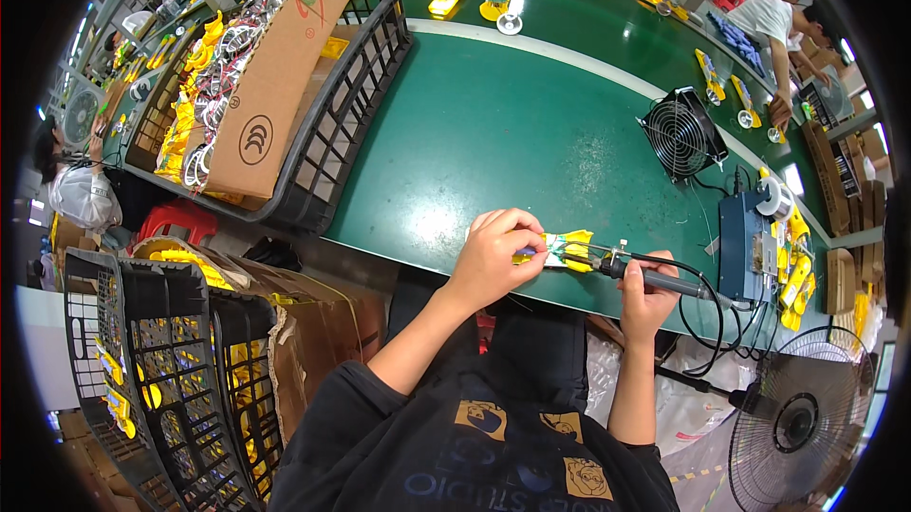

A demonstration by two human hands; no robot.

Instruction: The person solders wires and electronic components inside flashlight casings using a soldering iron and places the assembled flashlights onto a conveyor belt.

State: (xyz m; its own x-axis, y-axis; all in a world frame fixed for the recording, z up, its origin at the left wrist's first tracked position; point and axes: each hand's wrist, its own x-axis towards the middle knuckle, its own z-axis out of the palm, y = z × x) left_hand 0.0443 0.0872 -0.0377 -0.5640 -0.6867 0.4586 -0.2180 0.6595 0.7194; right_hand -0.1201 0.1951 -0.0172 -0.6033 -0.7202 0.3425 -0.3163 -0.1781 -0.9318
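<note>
My right hand [650, 292] grips a soldering iron [693, 287] by its dark handle. A thin metal feed tube runs along the iron's front, and its tip points left. The tip is over a yellow plastic housing [577, 237] with a pale part and fine wires in it, lying near the table's front edge. My left hand [498, 251] covers the left end of that housing, thumb and fingertips pinched together beside the iron's tip. What sits between those fingertips is too small to make out.
A blue soldering station [735, 248] with a solder spool [775, 197] stands right, near yellow housings [799, 279]. A black fan [683, 135] sits behind. At left is a black crate [332, 147] of parts with a cardboard sheet [275, 85]. A co-worker's hand [780, 111] reaches to the conveyor.
</note>
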